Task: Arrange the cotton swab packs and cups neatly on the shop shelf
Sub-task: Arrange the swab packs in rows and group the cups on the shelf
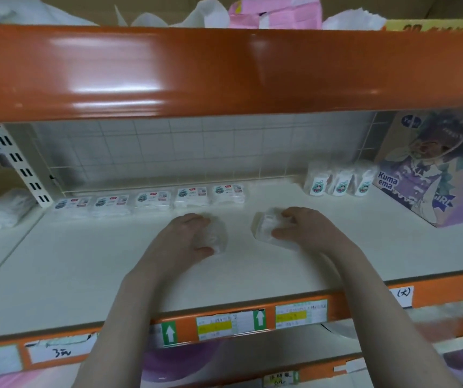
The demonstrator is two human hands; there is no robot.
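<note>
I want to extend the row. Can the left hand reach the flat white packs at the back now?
Probably yes: bare white shelf lies between left hand and flat white packs, but it grips a clear pack.

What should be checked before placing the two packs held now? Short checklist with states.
1. Left hand grips a clear pack: ok.
2. Right hand grips a labelled pack: ok.
3. Free shelf space between the flat pack row and the upright packs: ok.
4. Flat row lined up along the back: ok.
5. Type of the held packs matches either group: cannot tell, blurred.
</note>
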